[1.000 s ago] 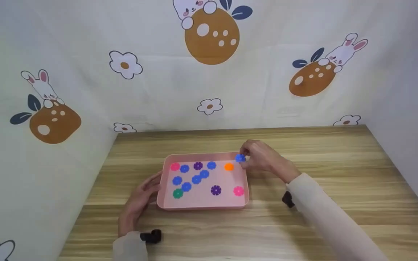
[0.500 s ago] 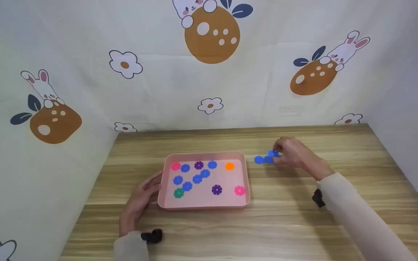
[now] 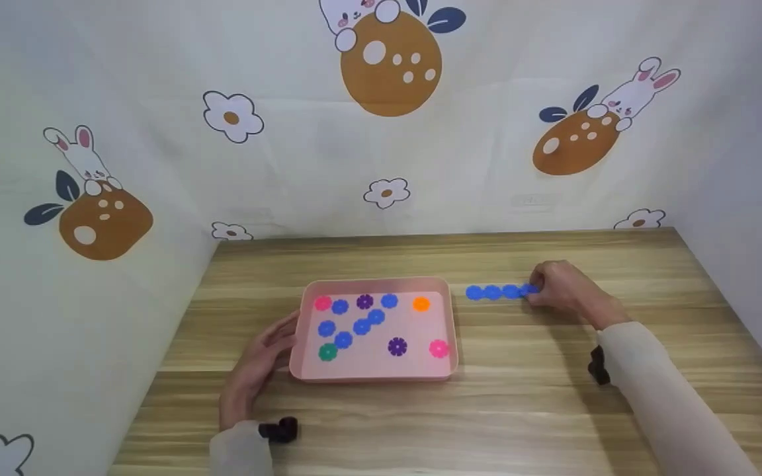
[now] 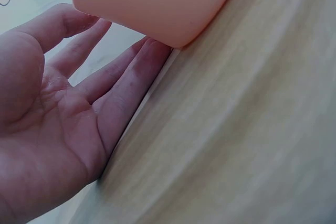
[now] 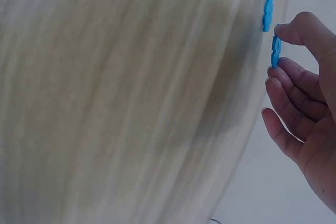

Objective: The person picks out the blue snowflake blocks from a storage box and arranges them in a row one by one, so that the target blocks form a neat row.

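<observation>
The left hand [image 3: 258, 360] is relaxed, fingers loosely extended against the nine-o'clock wall of a pink tray [image 3: 368, 363] on the wooden counter [image 3: 407, 430]. Inside lie flower-shaped discs: a pink disc [image 3: 323, 303] at ten o'clock, a green disc [image 3: 327, 352] at eight, six blue ones scattered between ten and one, a purple disc [image 3: 365, 301] near twelve, an orange disc [image 3: 421, 304] at two. Between two and three o'clock of the tray, a row of three blue discs [image 3: 492, 292] lies on the counter. At its three-o'clock end, the right hand [image 3: 563, 287] pinches another blue disc [image 5: 276, 52]; whether this touches the row is unclear.
</observation>
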`<state>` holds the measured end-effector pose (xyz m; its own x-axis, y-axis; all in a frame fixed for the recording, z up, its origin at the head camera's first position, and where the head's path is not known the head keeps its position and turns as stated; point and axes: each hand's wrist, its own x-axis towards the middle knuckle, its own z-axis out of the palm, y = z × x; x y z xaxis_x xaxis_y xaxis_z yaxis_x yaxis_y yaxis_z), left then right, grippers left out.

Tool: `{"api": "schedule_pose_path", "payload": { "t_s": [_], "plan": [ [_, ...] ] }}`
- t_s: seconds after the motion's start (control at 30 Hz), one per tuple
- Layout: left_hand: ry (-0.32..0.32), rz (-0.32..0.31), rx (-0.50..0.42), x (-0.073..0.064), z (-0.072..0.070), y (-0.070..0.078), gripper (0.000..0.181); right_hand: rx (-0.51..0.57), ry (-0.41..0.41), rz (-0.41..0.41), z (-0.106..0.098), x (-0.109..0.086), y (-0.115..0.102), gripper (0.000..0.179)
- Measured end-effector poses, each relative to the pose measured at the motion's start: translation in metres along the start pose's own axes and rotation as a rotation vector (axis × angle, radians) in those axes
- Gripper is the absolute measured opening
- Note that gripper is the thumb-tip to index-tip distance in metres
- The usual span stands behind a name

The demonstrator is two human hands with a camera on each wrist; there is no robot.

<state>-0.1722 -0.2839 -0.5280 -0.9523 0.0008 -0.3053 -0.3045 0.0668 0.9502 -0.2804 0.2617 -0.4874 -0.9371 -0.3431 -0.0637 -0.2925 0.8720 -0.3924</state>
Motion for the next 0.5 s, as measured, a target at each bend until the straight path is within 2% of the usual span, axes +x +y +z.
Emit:
{"api": "schedule_pose_path", "payload": {
  "t_s": [0.1,0.2,0.5],
  "plan": [
    [-0.013,0.013,-0.010,-0.0001,0.0000,0.0001,0.050,-0.016,-0.020,-0.001,0.0022,0.0003,0.0033,0.031],
    [-0.012,0.004,-0.020,-0.0002,-0.0004,0.0006,0.050,-0.023,-0.039,0.005,0.0020,0.0014,0.0030,0.032],
    [-0.004,-0.031,-0.020,-0.0012,-0.0005,0.0006,0.049,-0.027,-0.045,-0.041,0.0030,0.0034,0.0010,0.029]
  ]
}}
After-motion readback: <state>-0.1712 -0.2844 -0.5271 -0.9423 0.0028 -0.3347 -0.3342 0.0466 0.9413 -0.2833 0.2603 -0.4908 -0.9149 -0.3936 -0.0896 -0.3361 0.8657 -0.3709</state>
